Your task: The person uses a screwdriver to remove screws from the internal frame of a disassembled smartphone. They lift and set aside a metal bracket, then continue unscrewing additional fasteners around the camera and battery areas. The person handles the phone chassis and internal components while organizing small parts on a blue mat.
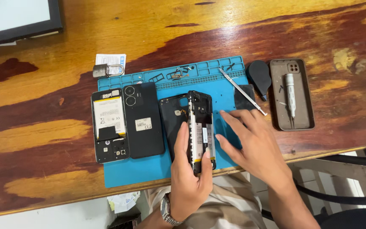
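Left hand [189,176] gripping opened phone [201,129], screwdriver [291,99] in case [305,95]

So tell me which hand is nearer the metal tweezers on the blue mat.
Right. The right hand lies flat on the mat, its fingertips just below and left of the tweezers. The left hand is farther away, gripping the opened phone at the mat's near edge.

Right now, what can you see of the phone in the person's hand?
The opened phone has its back cover off, so a pale battery with a yellow edge and dark inner parts show. It is tilted up on its long edge above the blue mat. The left hand grips it from below, thumb on one side, fingers on the other. The right hand rests just beside it; whether its fingertips touch the phone is unclear.
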